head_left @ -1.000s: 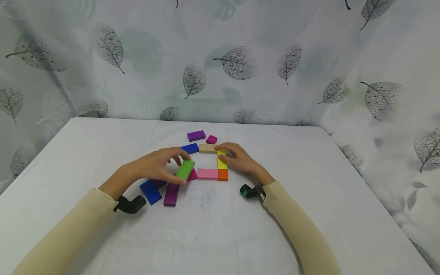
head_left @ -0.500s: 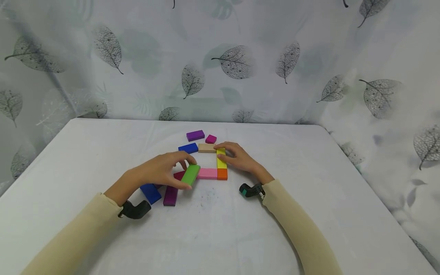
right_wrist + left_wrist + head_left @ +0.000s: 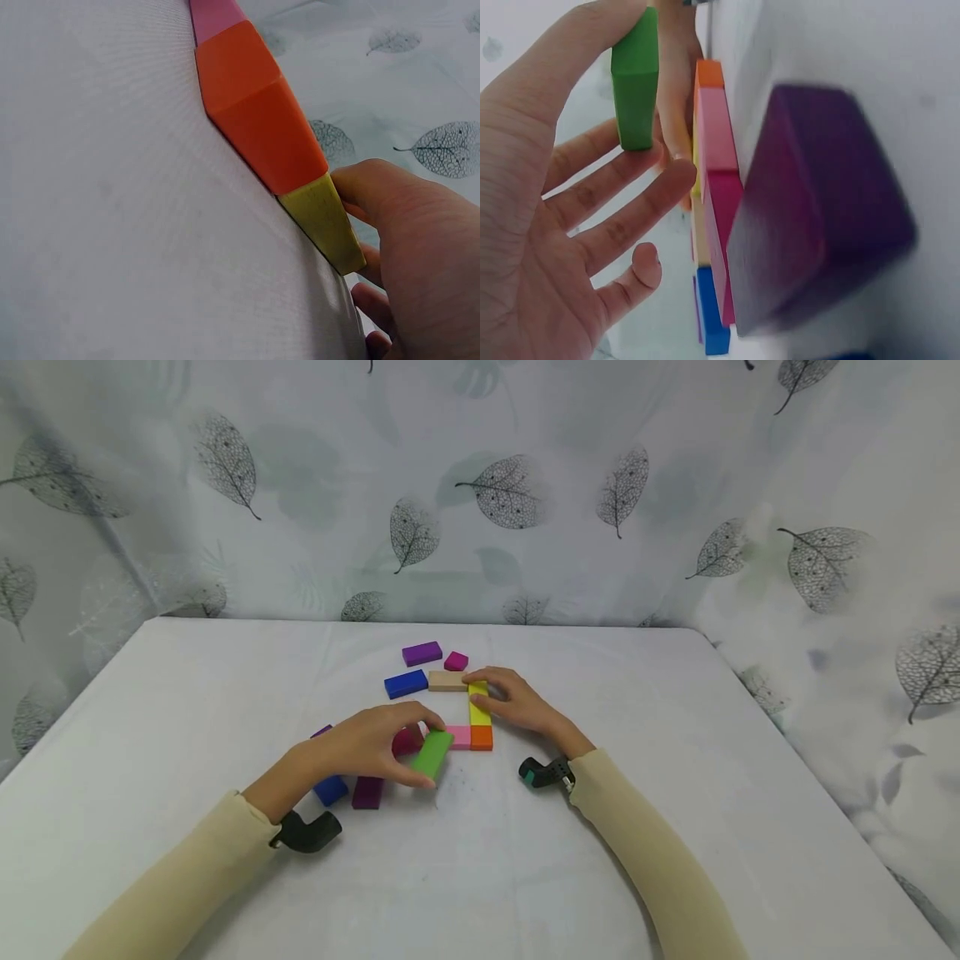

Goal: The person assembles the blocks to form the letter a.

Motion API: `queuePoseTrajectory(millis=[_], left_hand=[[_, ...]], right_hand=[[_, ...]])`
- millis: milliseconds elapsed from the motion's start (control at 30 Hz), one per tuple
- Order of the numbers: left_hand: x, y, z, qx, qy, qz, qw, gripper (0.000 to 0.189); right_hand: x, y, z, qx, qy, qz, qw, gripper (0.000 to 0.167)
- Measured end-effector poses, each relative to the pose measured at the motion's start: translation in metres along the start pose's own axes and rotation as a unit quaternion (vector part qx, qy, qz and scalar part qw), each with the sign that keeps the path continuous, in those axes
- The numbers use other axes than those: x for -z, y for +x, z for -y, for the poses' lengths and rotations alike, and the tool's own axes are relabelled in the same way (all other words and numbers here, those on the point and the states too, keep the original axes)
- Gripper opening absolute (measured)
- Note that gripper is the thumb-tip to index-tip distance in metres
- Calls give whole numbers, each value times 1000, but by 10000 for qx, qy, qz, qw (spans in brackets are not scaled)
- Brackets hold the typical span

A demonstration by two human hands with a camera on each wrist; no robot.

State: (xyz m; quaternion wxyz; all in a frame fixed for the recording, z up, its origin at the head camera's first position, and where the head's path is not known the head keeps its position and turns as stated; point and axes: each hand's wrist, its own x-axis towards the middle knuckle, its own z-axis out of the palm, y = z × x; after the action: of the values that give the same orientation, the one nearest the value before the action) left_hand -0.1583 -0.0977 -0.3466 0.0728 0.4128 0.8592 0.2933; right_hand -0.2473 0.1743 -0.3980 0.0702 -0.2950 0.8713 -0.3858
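My left hand [image 3: 367, 739] pinches a green block [image 3: 433, 754] between thumb and fingertips, holding it above the table beside the pink block [image 3: 459, 737]. In the left wrist view the green block [image 3: 636, 82] is raised off the cloth, with the other fingers spread loosely. My right hand [image 3: 521, 703] holds the yellow block [image 3: 481, 710] with its thumb and fingers, the index fingertip reaching the corner by the tan block [image 3: 446, 681]. An orange block [image 3: 262, 112] abuts the yellow one's near end and joins the pink block. A magenta block [image 3: 405, 742] is partly hidden behind my left hand.
A blue block [image 3: 406, 683] lies left of the tan one. Behind it are a purple block [image 3: 422, 653] and a small magenta block [image 3: 456, 661]. Another blue block [image 3: 330, 791] and a dark purple one [image 3: 367, 792] lie below my left hand.
My left hand has carried the green block to the right and toward me, from over the magenta block to beside the pink one. The right hand stays on the yellow block.
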Motion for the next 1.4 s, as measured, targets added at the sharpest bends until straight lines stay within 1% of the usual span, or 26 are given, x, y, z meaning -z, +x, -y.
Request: queuePoseTrajectory(millis=[200, 267, 333, 500, 633, 767, 867, 1000, 1100, 1200, 1267, 1400], left_hand=[[-6, 5, -12, -32, 273, 99, 9996, 67], [-8, 7, -16, -68, 305, 118, 9994, 66], [-10, 10, -19, -105, 346, 122, 9993, 66], [-14, 14, -24, -84, 401, 112, 9991, 66], [-19, 17, -28, -99, 263, 85, 9996, 65], [-27, 21, -33, -59, 250, 79, 9996, 61], [-33, 24, -39, 149, 264, 86, 9995, 62], [-42, 27, -45, 670, 266, 180, 9972, 65], [-47, 27, -45, 967, 382, 286, 9942, 66], [-50, 28, -43, 1051, 435, 373, 9928, 67], [-50, 27, -41, 1076, 361, 436, 9926, 67], [-45, 23, -38, 1091, -38, 556, 9925, 66]], right_hand=[[0, 2, -2, 471, 137, -12, 9988, 38], [0, 2, -3, 554, 136, -6, 9984, 38], [0, 1, -4, 549, 109, -24, 9984, 38], [-1, 1, -2, 491, 71, -44, 9988, 38], [-2, 1, -1, 408, 76, -16, 9991, 38], [-2, 1, -1, 351, 52, -9, 9994, 38], [-1, 1, -1, 276, 45, 0, 9996, 38], [-1, 1, -1, 214, 89, 35, 9997, 39], [-2, 1, -1, 189, 43, 32, 9998, 39], [-1, 1, -2, 132, -14, 13, 9999, 39], [0, 1, -2, 105, -26, 24, 9999, 39], [0, 1, -2, 127, 27, 36, 9999, 40]])
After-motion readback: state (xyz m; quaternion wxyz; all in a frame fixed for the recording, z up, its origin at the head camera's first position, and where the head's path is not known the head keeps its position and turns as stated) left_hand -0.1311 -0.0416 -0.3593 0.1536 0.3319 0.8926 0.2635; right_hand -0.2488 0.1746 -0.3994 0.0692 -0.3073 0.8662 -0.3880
